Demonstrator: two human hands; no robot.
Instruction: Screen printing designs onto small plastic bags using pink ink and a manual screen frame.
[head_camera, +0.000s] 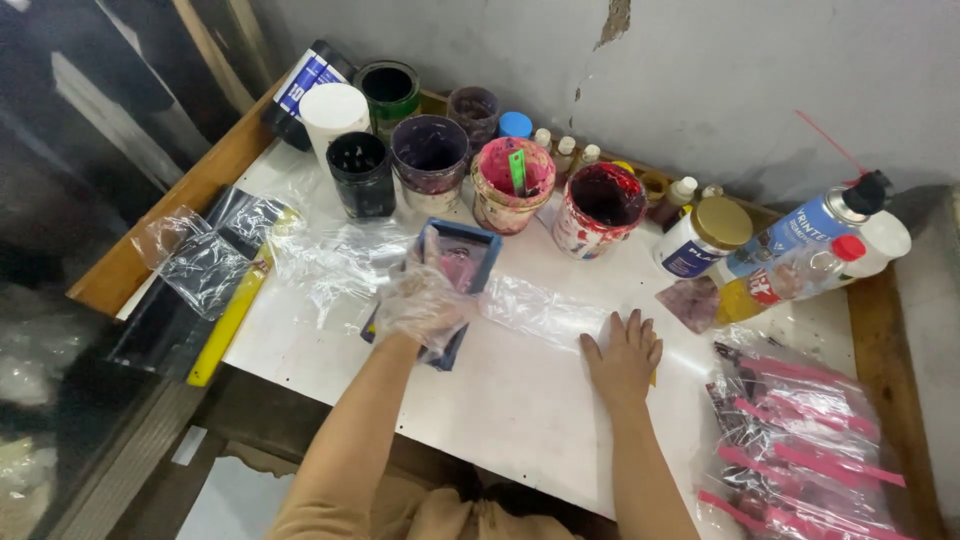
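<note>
My left hand (425, 298), covered by a thin clear plastic glove, rests on a small blue-framed printing screen (455, 268) stained pink, lying on the white table (500, 390). My right hand (624, 355) is bare and lies flat, fingers spread, pressing the right end of a clear plastic bag (545, 310) against the table. The bag stretches between both hands.
Several stained ink tubs stand at the back, among them a pink one (512, 185) and a dark red one (598, 208). A gold-lidded jar (706, 236) and bottles (810, 245) stand right. Pink-striped packets (800, 440) lie at the right front; loose plastic (200, 262) and a yellow tool (232, 318) left.
</note>
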